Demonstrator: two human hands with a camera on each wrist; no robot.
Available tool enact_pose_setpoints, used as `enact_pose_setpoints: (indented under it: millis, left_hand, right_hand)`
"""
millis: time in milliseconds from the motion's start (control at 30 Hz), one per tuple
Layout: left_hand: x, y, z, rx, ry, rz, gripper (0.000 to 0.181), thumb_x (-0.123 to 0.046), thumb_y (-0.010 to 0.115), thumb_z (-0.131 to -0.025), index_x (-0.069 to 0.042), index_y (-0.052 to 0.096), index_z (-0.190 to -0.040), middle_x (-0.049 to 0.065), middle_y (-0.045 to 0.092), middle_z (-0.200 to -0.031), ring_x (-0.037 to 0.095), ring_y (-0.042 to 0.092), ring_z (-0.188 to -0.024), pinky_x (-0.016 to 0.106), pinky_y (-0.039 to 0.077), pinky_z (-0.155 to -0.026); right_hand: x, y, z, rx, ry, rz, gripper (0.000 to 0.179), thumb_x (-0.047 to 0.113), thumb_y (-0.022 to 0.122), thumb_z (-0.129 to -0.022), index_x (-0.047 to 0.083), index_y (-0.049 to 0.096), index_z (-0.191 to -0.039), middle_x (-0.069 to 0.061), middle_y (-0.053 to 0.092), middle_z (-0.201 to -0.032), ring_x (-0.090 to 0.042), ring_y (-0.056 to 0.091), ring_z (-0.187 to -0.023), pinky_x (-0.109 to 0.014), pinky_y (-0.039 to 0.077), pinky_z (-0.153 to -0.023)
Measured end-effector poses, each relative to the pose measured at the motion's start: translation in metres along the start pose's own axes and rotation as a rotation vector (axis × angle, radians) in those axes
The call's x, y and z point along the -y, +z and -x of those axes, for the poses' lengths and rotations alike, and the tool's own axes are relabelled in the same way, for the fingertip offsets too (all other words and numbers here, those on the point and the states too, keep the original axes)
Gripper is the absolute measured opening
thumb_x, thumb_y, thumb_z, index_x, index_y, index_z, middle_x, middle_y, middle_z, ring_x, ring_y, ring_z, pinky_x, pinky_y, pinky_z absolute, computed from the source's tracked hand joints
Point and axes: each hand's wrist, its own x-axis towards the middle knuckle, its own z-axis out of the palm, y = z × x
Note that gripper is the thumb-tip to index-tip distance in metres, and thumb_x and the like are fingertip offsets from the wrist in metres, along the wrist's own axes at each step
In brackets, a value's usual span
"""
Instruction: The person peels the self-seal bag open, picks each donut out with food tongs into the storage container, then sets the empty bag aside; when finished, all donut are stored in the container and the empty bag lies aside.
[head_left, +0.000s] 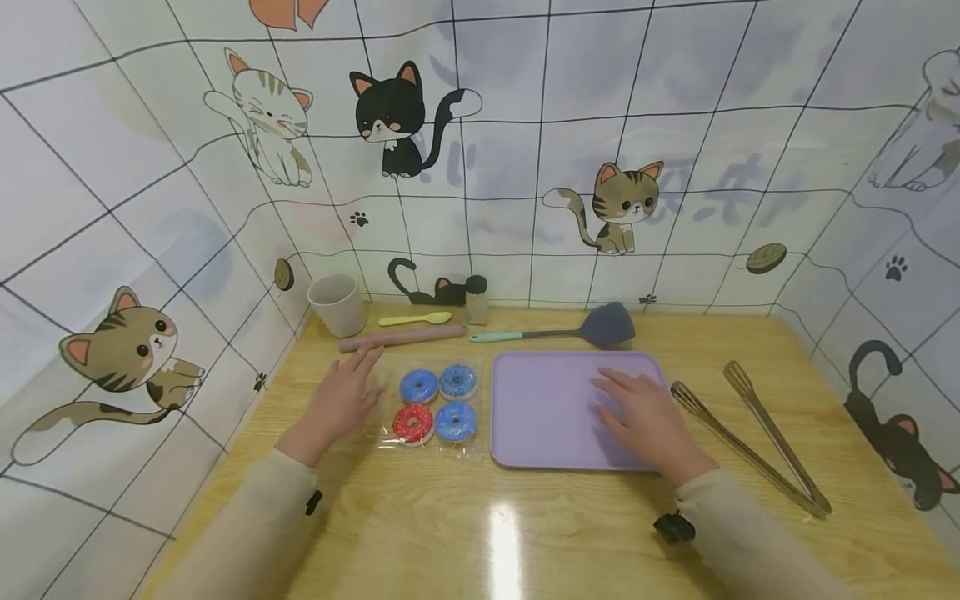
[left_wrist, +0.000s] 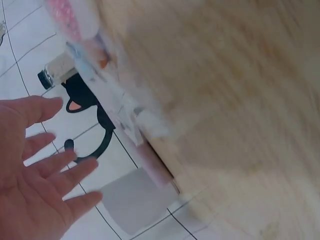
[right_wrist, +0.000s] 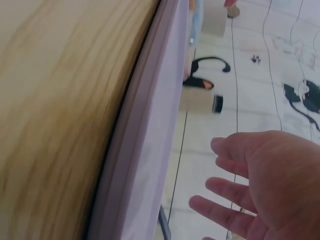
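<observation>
My left hand [head_left: 339, 402] hovers with loosely spread fingers at the left edge of a clear plastic pack [head_left: 390, 433]. Inside the pack lie three blue doughnuts [head_left: 456, 422] and one red doughnut [head_left: 412, 424]. Over the right part of a lilac tray [head_left: 536, 408] is my right hand [head_left: 647, 421], fingers apart and holding nothing. In the left wrist view the left hand [left_wrist: 40, 175] also holds nothing. The right wrist view shows the right hand [right_wrist: 280, 185] above the tray's side [right_wrist: 150, 135], with a gap between them.
Behind the pack lie a pinkish rolling pin [head_left: 405, 337] and a yellow spoon [head_left: 415, 319]. A grey cup [head_left: 337, 305] and a black-capped shaker [head_left: 477, 302] stand by the wall. A spatula [head_left: 606, 325] lies behind the tray; metal tongs [head_left: 765, 433] rest to its right.
</observation>
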Motion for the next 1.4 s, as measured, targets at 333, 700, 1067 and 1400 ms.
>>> enact_pose_setpoints:
  millis: [333,700,1067,1400]
  left_hand:
    - [0.028,-0.008,0.009,0.071,0.1,0.17,0.04,0.0,0.075,-0.089,0.003,0.067,-0.128,0.024,0.066,-0.133,0.047,0.058,-0.129,0.061,0.043,-0.11]
    - [0.046,-0.009,0.0,0.188,0.14,0.252,0.033,-0.003,0.078,-0.089,-0.002,0.073,-0.122,0.017,0.071,-0.127,0.041,0.064,-0.122,0.057,0.052,-0.1]
    - [0.056,0.007,0.005,0.273,0.14,0.29,0.035,-0.001,0.082,-0.085,-0.004,0.076,-0.119,0.015,0.071,-0.128,0.041,0.063,-0.123,0.059,0.049,-0.105]
    - [0.055,0.007,0.003,0.299,0.156,0.293,0.034,-0.001,0.08,-0.086,-0.007,0.077,-0.119,0.013,0.069,-0.131,0.041,0.061,-0.125,0.058,0.049,-0.105]
  right_hand:
    - [0.057,0.019,-0.018,0.056,-0.074,-0.1,0.035,0.023,0.079,-0.092,0.01,0.074,-0.123,-0.007,0.071,-0.13,-0.03,0.068,-0.118,-0.051,0.053,-0.101]
    - [0.104,0.043,-0.035,0.102,-0.157,-0.239,0.032,0.026,0.076,-0.094,0.013,0.074,-0.123,-0.009,0.066,-0.136,-0.029,0.062,-0.127,-0.048,0.05,-0.107]
    - [0.137,0.056,-0.047,0.164,-0.234,-0.312,0.037,0.029,0.082,-0.089,0.016,0.074,-0.122,-0.002,0.066,-0.126,-0.02,0.061,-0.117,-0.038,0.052,-0.102]
    - [0.143,0.058,-0.05,0.187,-0.229,-0.286,0.031,0.03,0.086,-0.083,0.02,0.077,-0.111,0.006,0.064,-0.113,-0.011,0.057,-0.102,-0.031,0.053,-0.09]
